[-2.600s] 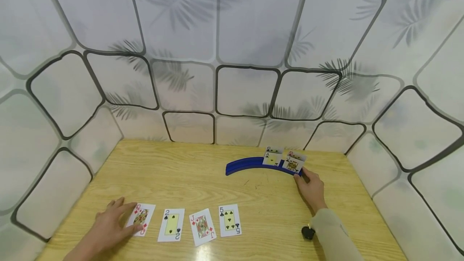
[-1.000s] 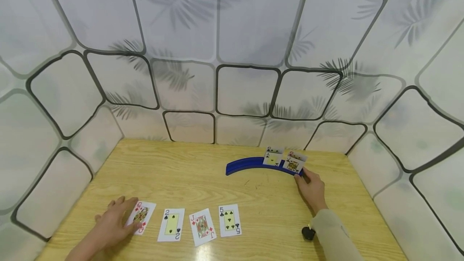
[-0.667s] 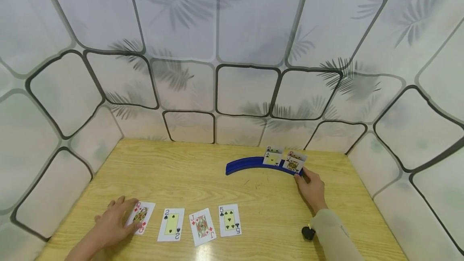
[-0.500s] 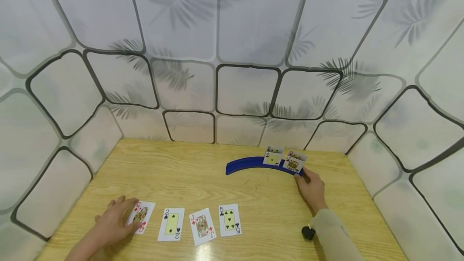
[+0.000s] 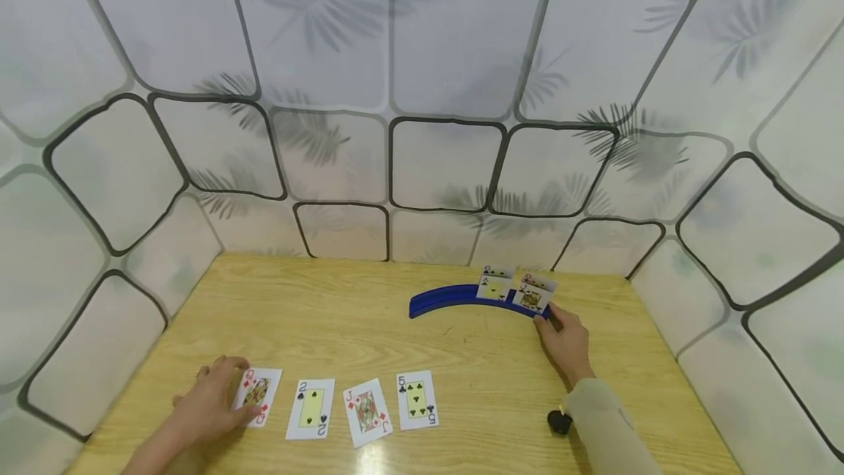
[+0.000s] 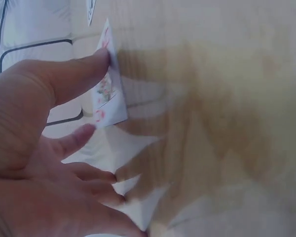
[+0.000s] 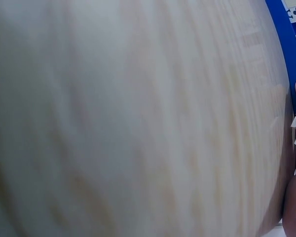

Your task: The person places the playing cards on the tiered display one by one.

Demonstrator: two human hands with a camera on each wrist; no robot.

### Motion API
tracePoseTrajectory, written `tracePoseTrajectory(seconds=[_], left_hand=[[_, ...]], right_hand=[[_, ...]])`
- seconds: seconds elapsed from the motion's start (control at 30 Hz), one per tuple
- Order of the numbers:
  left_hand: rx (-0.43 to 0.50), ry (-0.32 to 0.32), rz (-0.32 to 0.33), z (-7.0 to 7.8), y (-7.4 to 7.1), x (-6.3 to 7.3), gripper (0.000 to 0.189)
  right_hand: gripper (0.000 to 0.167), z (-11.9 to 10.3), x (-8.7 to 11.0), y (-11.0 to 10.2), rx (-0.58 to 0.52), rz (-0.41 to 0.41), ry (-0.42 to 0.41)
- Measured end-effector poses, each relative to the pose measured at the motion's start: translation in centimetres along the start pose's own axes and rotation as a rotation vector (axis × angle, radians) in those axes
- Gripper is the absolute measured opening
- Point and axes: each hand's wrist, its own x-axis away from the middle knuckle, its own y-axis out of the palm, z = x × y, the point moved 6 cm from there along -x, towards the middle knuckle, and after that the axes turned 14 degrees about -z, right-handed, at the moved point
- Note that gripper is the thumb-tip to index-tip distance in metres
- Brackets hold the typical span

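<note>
My left hand [image 5: 209,403] is over the queen of diamonds [image 5: 256,396] at the table's left, its thumb on the card's face and its index finger at the upper corner. Spread, fairly straight fingers show in the left wrist view, the thumb touching the queen there too. At the right, my right hand [image 5: 565,339] grips the end of a curved blue card holder [image 5: 438,300] between thumb and fingers. Standing in the holder are an ace [image 5: 494,288] and a jack [image 5: 530,299], each with another card behind it. Only part of the right hand appears in the right wrist view.
Right of the queen, a two of spades [image 5: 311,409], a jack of diamonds [image 5: 367,412] and a five of clubs [image 5: 417,400] lie face up in a row. A patterned wall [image 5: 448,167] borders the wooden table [image 5: 297,314]. A small black object [image 5: 560,422] sits by the right sleeve.
The left index finger and the queen have shifted very slightly away from the table's near edge. The right hand and the card holder have kept their places.
</note>
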Motion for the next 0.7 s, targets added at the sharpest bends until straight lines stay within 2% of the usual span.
tracePoseTrajectory(seconds=[0.13, 0.33, 0.4, 0.43, 0.53, 0.6, 0.7], left_hand=[[0.075, 0.045, 0.089, 0.4, 0.3, -0.1, 0.077], [0.143, 0.144, 0.286, 1.0, -0.1, -0.3, 0.057], [0.174, 0.171, 0.319, 1.1, -0.4, -0.3, 0.054], [0.197, 0.187, 0.322, 1.1, -0.6, -0.3, 0.052], [0.321, 0.197, 0.262, 1.0, -1.4, -0.4, 0.050], [0.397, 0.183, 0.206, 0.9, -1.9, -0.4, 0.049], [0.446, 0.153, 0.170, 1.0, -2.7, -0.5, 0.042]], right_hand=[[0.058, 0.1, -0.1, 0.0, 0.006, 0.008, -0.004], [0.058, 0.0, -0.1, -0.1, 0.008, 0.012, -0.005], [0.058, 0.0, -0.1, 0.0, 0.002, 0.012, -0.004], [0.058, 0.0, -0.1, 0.0, -0.002, 0.010, -0.004], [0.058, 0.1, -0.1, 0.0, -0.009, 0.011, -0.005], [0.058, 0.1, -0.2, 0.1, -0.008, 0.013, -0.005], [0.058, 0.2, -0.2, 0.1, -0.006, 0.016, -0.005]])
